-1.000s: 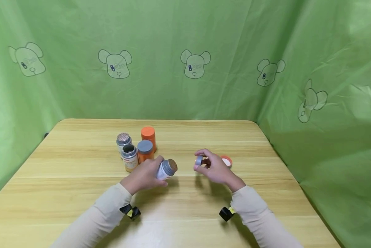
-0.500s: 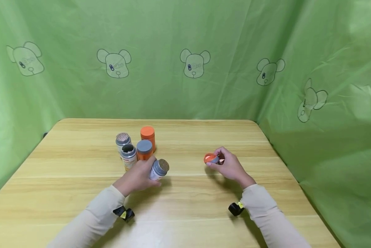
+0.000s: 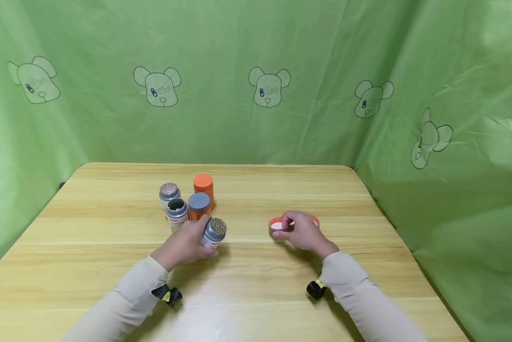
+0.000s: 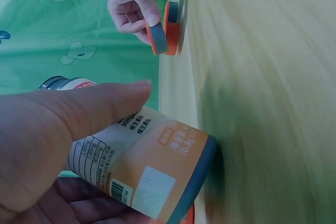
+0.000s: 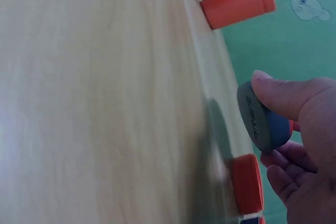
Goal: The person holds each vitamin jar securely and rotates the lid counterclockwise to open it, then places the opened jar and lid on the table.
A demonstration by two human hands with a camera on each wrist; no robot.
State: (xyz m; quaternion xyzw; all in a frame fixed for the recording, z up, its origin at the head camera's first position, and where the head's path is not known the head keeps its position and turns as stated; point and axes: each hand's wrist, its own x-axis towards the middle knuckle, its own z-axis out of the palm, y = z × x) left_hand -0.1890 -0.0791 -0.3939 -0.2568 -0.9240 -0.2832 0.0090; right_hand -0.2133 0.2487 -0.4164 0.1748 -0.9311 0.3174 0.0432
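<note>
My left hand (image 3: 184,243) grips a bottle (image 4: 152,166) with a white-and-orange label and a foil-sealed mouth. In the left wrist view it tilts just over the table, thumb across its side. My right hand (image 3: 306,232) pinches a grey screw lid (image 5: 260,119) by its edge, thumb on one side; its orange rim and white liner face up in the head view. The lid is slightly above the tabletop. Beside it an orange lid (image 5: 247,183) lies on the table, partly hidden by the right hand in the head view. A second grey lid (image 4: 173,12) shows behind it.
Left of centre stand a foil-sealed bottle (image 3: 169,191), an unsealed bottle with a dark mouth (image 3: 177,209), an orange bottle with a grey lid (image 3: 199,203) and an all-orange bottle (image 3: 203,186). A green curtain (image 3: 213,128) surrounds the table (image 3: 247,294).
The left hand has shifted left with its bottle, which is more upright. The right hand moved right, turned the lid's inside upward, then came back left and lower with it.
</note>
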